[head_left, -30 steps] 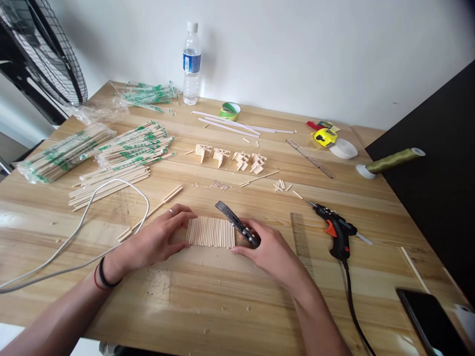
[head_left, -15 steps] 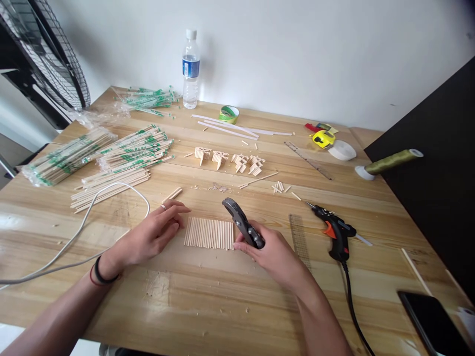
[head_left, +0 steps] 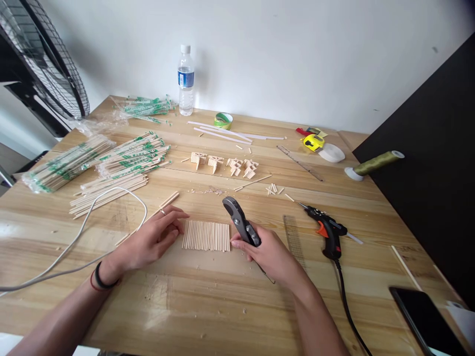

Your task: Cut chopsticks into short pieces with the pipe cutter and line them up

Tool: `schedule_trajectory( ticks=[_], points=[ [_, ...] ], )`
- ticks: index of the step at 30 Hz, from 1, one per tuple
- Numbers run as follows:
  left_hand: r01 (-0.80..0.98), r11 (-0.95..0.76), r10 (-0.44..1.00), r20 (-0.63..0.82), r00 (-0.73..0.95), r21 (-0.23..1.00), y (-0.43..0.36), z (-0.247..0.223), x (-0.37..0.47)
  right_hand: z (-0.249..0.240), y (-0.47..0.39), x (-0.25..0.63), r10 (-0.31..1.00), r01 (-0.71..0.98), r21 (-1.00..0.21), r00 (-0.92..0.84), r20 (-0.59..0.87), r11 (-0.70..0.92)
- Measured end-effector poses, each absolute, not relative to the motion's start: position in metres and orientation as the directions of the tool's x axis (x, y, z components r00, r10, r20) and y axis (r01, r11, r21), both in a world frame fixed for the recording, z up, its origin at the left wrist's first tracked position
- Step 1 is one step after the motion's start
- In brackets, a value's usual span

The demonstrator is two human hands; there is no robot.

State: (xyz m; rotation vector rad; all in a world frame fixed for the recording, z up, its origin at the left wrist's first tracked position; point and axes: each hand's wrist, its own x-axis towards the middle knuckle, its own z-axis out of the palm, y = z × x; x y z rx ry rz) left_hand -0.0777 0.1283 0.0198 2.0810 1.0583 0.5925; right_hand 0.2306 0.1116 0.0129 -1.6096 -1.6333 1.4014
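A flat row of short wooden sticks (head_left: 206, 236) lies side by side on the table between my hands. My left hand (head_left: 158, 235) rests at the row's left end, fingers loosely stretched and holding nothing. Whether its fingertips touch the sticks is hard to tell. By the right end, my right hand (head_left: 269, 249) is closed around a dark grey hand cutter (head_left: 237, 216) with a curved head, which points up and away from me. A thin part of the tool sticks out below that hand. Beyond the row stand several small stick assemblies (head_left: 235, 166).
Bundled sticks (head_left: 70, 163) and a white cable (head_left: 79, 240) lie left. A glue gun (head_left: 326, 227), clear ruler (head_left: 294, 237) and phone (head_left: 426, 316) are right. A water bottle (head_left: 186, 81), tape roll (head_left: 223, 120), yellow tape measure (head_left: 313, 143) and spool (head_left: 378, 164) stand farther back.
The camera view has tilted and shifted slightly. My right hand keeps hold of the cutter, whose thin lower part now shows beneath the hand. My left hand stays beside the row.
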Motion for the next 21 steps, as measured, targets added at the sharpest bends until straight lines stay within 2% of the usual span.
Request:
schedule_trajectory(
  ticks=[2, 4, 7, 10, 13, 15, 21],
  points=[
    [0.518, -0.414, 0.835, 0.086, 0.543, 0.749, 0.13, 0.02, -0.08, 0.013, 0.112, 0.231, 0.919, 0.453, -0.869, -0.222, -0.327, -0.199],
    [0.586, -0.396, 0.884, 0.12, 0.452, 0.707, 0.133, 0.02, -0.088, 0.012, 0.112, 0.232, 0.917, 0.45, -0.869, -0.224, -0.331, -0.204],
    [0.767, -0.246, 0.965, 0.224, 0.136, 0.592, 0.144, 0.02, -0.111, 0.012, 0.112, 0.234, 0.92, 0.468, -0.86, -0.208, -0.332, -0.205],
    [0.892, -0.019, 0.945, 0.298, -0.131, 0.451, 0.154, 0.017, -0.145, 0.013, 0.113, 0.236, 0.931, 0.504, -0.842, -0.178, -0.32, -0.193],
    [0.945, 0.101, 0.955, 0.237, -0.18, 0.312, 0.16, 0.013, -0.17, 0.013, 0.114, 0.236, 0.946, 0.475, -0.86, -0.151, -0.287, -0.185],
    [0.96, 0.113, 0.963, 0.211, -0.169, 0.255, 0.16, 0.011, -0.175, 0.013, 0.114, 0.235, 0.955, 0.445, -0.878, -0.137, -0.262, -0.177],
    [0.963, 0.048, 0.962, 0.247, -0.116, 0.266, 0.157, 0.015, -0.157, 0.015, 0.113, 0.236, 0.97, 0.387, -0.903, -0.073, -0.23, -0.185]
  ],
)
